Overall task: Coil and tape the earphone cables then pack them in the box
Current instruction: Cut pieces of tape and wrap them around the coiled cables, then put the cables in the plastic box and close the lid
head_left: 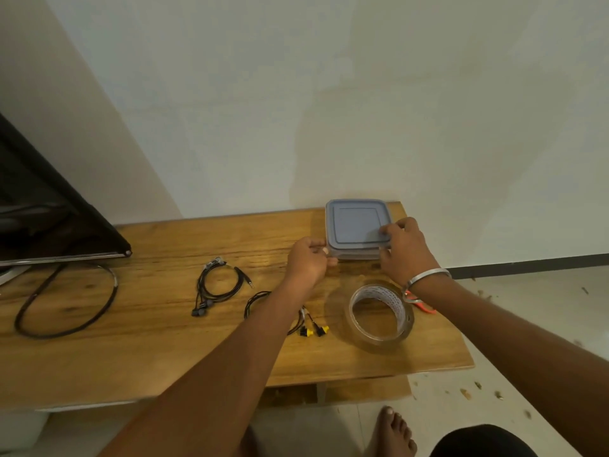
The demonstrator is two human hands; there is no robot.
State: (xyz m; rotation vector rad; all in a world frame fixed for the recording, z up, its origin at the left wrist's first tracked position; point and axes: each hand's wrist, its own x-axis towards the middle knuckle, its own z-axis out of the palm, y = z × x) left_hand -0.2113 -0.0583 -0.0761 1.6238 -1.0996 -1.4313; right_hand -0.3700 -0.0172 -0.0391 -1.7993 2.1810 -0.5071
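Box (357, 230) at table (164, 341) far edge, lid on | left hand (308, 260) curled on its left corner | right hand (403, 249) fingers on right lid rim | earphones (214, 286) lie nearer, leftward, untouched.

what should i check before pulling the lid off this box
1. Lid seated on box: ok, closed.
2. Left hand steadying the box's left corner: ok.
3. Right hand on the lid's right edge: ok.
4. Black earphones coiled: ok; taped: cannot tell.
5. Yellow-tipped earphones coiled: cannot tell, arm covers them.
6. Tape roll within reach: ok.
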